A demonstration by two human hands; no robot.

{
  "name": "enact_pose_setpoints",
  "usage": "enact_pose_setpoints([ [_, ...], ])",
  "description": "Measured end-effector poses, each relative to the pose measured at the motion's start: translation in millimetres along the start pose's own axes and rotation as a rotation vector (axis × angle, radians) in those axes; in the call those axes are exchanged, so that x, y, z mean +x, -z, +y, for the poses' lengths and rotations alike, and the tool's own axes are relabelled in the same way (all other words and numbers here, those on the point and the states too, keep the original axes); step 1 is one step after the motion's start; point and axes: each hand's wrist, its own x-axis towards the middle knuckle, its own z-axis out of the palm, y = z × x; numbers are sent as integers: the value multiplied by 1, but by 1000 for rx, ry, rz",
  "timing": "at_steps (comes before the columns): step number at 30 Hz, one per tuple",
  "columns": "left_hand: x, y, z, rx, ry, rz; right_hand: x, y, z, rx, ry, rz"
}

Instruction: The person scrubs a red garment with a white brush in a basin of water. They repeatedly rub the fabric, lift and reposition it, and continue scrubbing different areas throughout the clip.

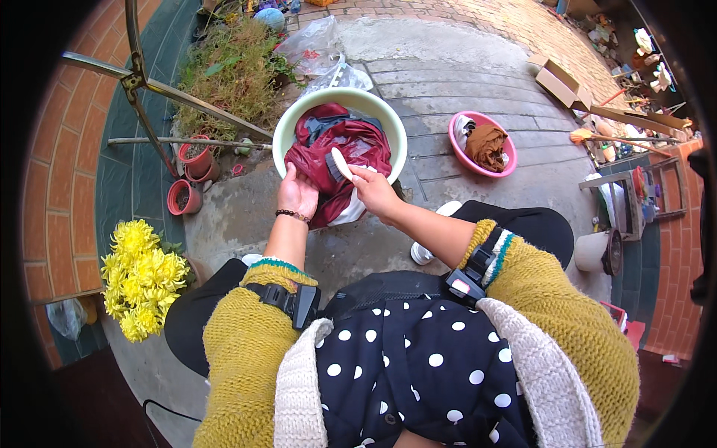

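Observation:
A pale green plastic basin stands on the paving in front of me, holding a wet dark red garment with white parts and some dark blue-grey cloth. My right hand grips the handle end of a white scrubbing brush, whose dark bristles face the red fabric. At the near left of the basin, my left hand lies palm up under the edge of the red garment; its fingertips are partly hidden by the cloth, and whether they grip it is unclear.
To the right is a pink basin with brown cloth. A metal frame, terracotta-coloured pots and yellow chrysanthemums are on the left. Clear plastic bags lie beyond the green basin. A cardboard box and white bucket stand right.

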Motion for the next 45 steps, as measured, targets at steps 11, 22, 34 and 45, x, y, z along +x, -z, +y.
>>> enact_pose_setpoints([
  [11, 3, -9, -14, 91, 72, -27, -1, 5, -1, -348, 474, -3],
  [22, -4, -32, -14, 384, -68, 54, -14, 7, -28, -480, 383, 251],
  [34, 20, -17, -45, 1007, -315, 228, -13, 1, -29, -884, 275, 153],
  [45, 58, 9, -67, 278, 156, 282, 10, -7, 26, -612, 87, 79],
])
